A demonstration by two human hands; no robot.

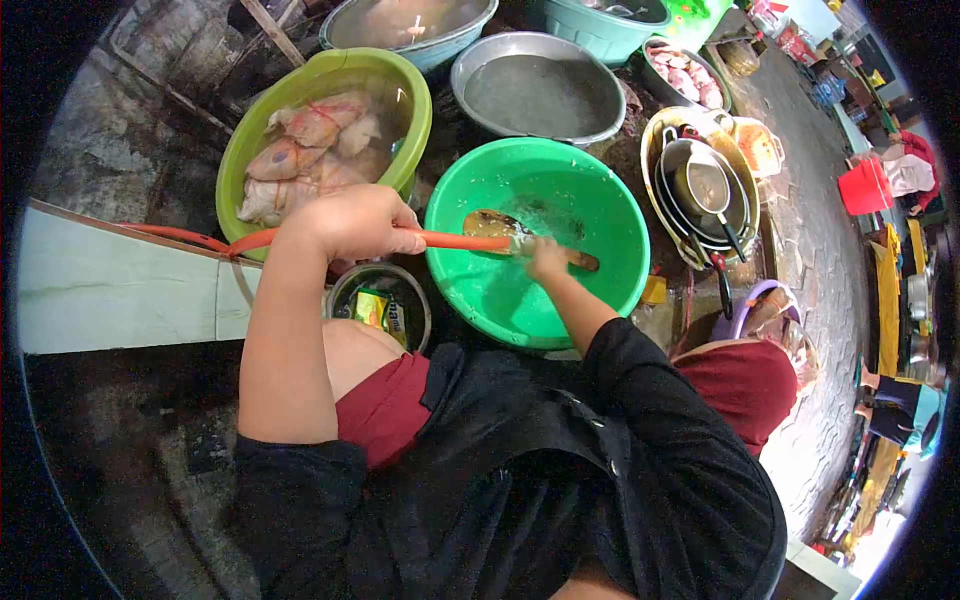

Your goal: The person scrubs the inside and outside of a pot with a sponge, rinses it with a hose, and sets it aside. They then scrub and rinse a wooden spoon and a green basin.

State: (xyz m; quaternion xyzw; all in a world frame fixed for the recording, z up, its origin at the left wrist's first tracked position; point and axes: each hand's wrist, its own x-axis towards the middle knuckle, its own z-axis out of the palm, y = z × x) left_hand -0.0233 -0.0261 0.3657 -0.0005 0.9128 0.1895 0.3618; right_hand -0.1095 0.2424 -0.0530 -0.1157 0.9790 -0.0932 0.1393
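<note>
My left hand (pixel 368 222) is closed around an orange hose (pixel 460 240), whose end reaches over the green basin (pixel 620 190). A brown wooden spatula (pixel 482 224) lies across the middle of this basin, its broad head to the left and its handle end to the right. My right hand (pixel 546 258), slightly blurred, grips the spatula's handle close to the hose's end. Some water and small bits show on the basin's bottom.
A lime-green tub (pixel 420 120) holds raw meat or fish in water. Behind stands a grey metal basin (pixel 470 60) of water. Stacked pans (pixel 700 185) sit at right, and a bowl (pixel 425 310) with a yellow-green packet lies by my leg. A red bucket (pixel 865 187) is near another person.
</note>
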